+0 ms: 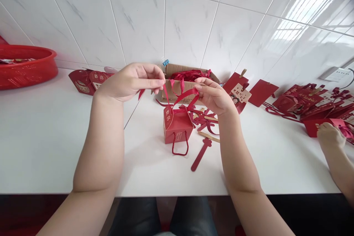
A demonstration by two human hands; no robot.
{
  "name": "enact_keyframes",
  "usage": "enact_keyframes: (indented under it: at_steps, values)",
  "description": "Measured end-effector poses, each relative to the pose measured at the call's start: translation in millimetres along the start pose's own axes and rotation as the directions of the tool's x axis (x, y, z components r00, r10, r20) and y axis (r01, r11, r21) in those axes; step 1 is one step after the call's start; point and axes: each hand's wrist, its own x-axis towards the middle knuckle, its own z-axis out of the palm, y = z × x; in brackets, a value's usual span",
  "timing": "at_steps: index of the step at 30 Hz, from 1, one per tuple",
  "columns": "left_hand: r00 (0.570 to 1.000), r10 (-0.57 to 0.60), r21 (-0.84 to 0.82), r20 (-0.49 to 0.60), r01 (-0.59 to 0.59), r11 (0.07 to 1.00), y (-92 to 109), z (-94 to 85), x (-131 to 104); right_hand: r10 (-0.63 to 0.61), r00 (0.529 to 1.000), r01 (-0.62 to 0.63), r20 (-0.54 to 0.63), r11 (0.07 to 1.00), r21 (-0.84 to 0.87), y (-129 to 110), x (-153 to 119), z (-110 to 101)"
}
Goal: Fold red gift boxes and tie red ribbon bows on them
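A small red gift box [181, 125] with gold lettering stands upright on the white table, its rope handle hanging down the near side. Red ribbon [186, 95] rises from the top of the box toward both hands. My left hand [138, 81] pinches one end between thumb and fingers, above and left of the box. On the other side, my right hand [212, 95] pinches the ribbon's other part at about the same height. Whether the ribbon is knotted at the box top cannot be made out.
Behind the box is a cardboard carton [171, 72] of red ribbons. Red flower-topped strips [200, 155] lie to its right. Red boxes [83, 81] stand at left beside a red plastic basket [41, 68]. Several more stand at right, near another person's hand [332, 136].
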Motion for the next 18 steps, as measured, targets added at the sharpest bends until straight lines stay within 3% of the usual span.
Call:
enact_keyframes:
  at_steps: [3,6,9,12,15,18]
  values:
    - [0.993,0.023,-0.127,-0.114,-0.037,0.991,-3,-1.1,2,-0.080,0.996,0.080,-0.040,0.997,-0.012,-1,-1,0]
    - [0.993,-0.008,-0.228,-0.116,-0.018,0.974,0,3.0,3,-0.197,0.974,0.194,-0.113,0.980,-0.041,-2,0,2]
    - [0.992,-0.056,-0.300,-0.109,0.021,0.954,6,11.6,5,-0.326,0.922,0.322,-0.209,0.945,-0.053,-2,2,5]
    - [0.976,-0.040,-0.280,-0.214,-0.022,0.960,6,20.7,10,-0.431,0.858,0.431,-0.280,0.900,-0.066,-3,4,7]
    - [0.950,-0.007,-0.252,-0.314,-0.077,0.965,1,25.8,18,-0.452,0.830,0.460,-0.327,0.886,-0.056,-5,7,6]
    - [0.939,-0.017,-0.235,-0.344,-0.069,0.970,-1,25.1,26,-0.407,0.852,0.424,-0.331,0.906,-0.022,-10,11,2]
